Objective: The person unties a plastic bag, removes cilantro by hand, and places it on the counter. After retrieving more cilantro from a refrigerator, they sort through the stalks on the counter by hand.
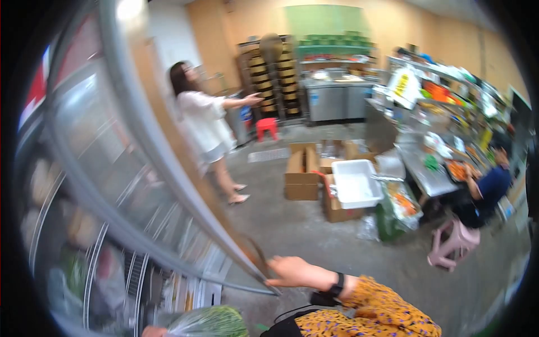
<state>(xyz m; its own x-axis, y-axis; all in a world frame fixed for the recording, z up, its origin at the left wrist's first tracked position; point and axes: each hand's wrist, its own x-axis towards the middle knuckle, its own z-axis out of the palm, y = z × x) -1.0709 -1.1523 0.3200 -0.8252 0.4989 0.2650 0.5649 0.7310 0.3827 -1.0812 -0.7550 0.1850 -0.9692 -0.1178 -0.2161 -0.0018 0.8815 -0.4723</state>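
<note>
**Fig. 1. Head view at an open display fridge.** The right hand [293, 272], a dark watch [336, 285] on its wrist, is grasping the lower edge of the glass door [101, 157], its fingers curling on the metal frame. The door is sweeping away from the hand toward 11 o'clock.

The left hand [150, 332] is showing only as a sliver at the bottom border. It is touching a plastic bag of greens [209, 323], but its grip cannot be told. The bag is lying at 8 o'clock from the right hand, near it, and below the fridge shelves [112, 275].

At 12 o'clock, well apart, a person in white [203, 126] is standing and stretching out an arm. At 2 o'clock, cardboard boxes [301, 174] and a white tub [355, 182] are resting on the floor. A seated person in dark blue [487, 191] is leaning at a steel table [422, 168], beside a pink stool [455, 242].
</note>
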